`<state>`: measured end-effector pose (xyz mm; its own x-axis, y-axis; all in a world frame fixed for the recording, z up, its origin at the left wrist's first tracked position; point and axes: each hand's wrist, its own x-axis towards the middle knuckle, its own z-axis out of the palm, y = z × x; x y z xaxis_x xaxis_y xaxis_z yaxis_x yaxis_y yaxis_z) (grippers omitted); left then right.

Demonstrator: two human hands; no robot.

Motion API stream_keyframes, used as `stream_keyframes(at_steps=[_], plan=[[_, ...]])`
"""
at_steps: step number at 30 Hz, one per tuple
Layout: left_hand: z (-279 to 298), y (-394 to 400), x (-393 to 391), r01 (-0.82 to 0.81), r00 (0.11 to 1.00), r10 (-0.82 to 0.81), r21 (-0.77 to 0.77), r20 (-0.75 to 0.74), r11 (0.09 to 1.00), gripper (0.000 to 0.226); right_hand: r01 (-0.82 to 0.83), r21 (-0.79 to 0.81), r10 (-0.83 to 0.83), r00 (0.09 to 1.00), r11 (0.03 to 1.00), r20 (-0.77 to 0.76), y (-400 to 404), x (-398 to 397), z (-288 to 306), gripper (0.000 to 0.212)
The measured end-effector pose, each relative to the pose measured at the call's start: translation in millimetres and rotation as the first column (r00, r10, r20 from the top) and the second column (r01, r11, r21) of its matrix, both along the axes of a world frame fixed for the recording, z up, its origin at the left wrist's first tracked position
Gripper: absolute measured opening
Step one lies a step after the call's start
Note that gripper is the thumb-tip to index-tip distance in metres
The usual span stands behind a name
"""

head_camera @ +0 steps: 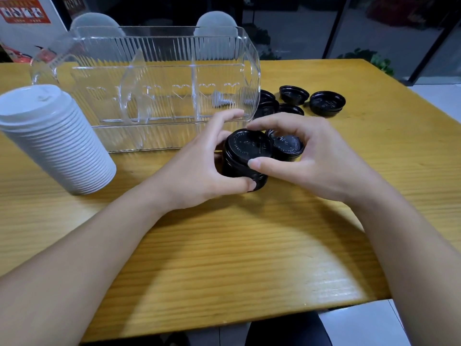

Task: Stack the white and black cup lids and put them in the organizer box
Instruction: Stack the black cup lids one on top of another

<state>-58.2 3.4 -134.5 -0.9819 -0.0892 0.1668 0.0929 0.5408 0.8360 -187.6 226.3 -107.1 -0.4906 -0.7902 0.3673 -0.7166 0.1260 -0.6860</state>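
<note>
Centre frame: left hand (199, 168) grips short stack of round black plastic lids (245, 156); right hand (311, 161) pinches its top lid.

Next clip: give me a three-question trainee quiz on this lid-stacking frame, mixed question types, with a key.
1. True or false: the white lid stack is inside the organizer box.
2. Which hand's grip wraps the black lid stack: A left hand, B right hand, C neither?
3. Fill in: loose black lids lie on the table to the box's ____.

Key: 1 false; 2 A; 3 right.
</note>
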Motion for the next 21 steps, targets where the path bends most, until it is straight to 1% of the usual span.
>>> stream_keyframes(at_steps=[6,15,21], plan=[[1.5,-1.0,1.6,0.016,1.0,-0.016,0.004,0.006,1.0,0.115,-0.011,0.032,0.012,1.0,0.999,-0.029,-0.4,2.5,0.3,0.046],[2.1,-1.9,2.2,0.037,0.998,-0.036,-0.011,0.045,0.999,0.118,-0.032,0.032,0.031,0.998,0.999,0.046,-2.2,7.9,0.5,0.046],[-0.5,-3.4,-0.3,0.038,0.997,-0.04,0.021,0.07,0.999,0.123,-0.09,0.063,0.087,0.995,0.994,0.039,-1.6,6.5,1.7,0.045]])
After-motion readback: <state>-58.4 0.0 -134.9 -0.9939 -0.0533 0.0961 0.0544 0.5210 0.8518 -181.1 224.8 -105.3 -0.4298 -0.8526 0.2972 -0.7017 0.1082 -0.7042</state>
